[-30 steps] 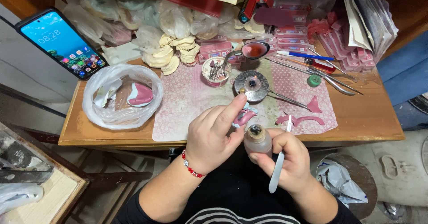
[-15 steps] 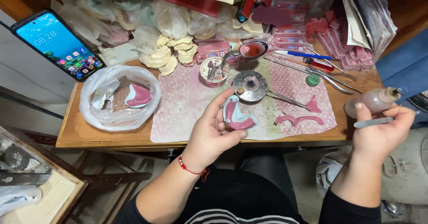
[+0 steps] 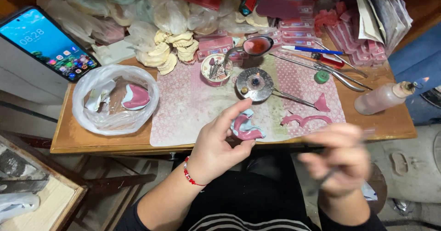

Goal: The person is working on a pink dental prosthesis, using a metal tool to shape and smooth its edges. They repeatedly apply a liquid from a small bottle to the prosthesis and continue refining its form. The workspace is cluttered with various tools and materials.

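While the left hand [image 3: 216, 150] pinches a pink-and-white dental cast [image 3: 245, 126] at the table [image 3: 78, 137] edge, the blurred right hand [image 3: 340, 160] grips a thin tool. At ten o'clock, a plastic bag [image 3: 115, 100] holds another cast; at twelve, a small cup [image 3: 217, 69] holds burs. A patterned mat [image 3: 193, 107] covers the wood.

Your left hand [image 3: 216, 150]: pink-and-pale-blue dental plate [image 3: 245, 126]; red bead bracelet [image 3: 188, 176]. Mat [image 3: 188, 107]: pink, white-dotted. Table [image 3: 92, 139]: brown wood. Bottle [image 3: 381, 98]: pinkish translucent. Cap [image 3: 321, 76]: green. Pen [image 3: 305, 49]: blue.

Left hand [image 3: 213, 150] pinches a pink dental plate [image 3: 245, 126] over the table [image 3: 92, 137].
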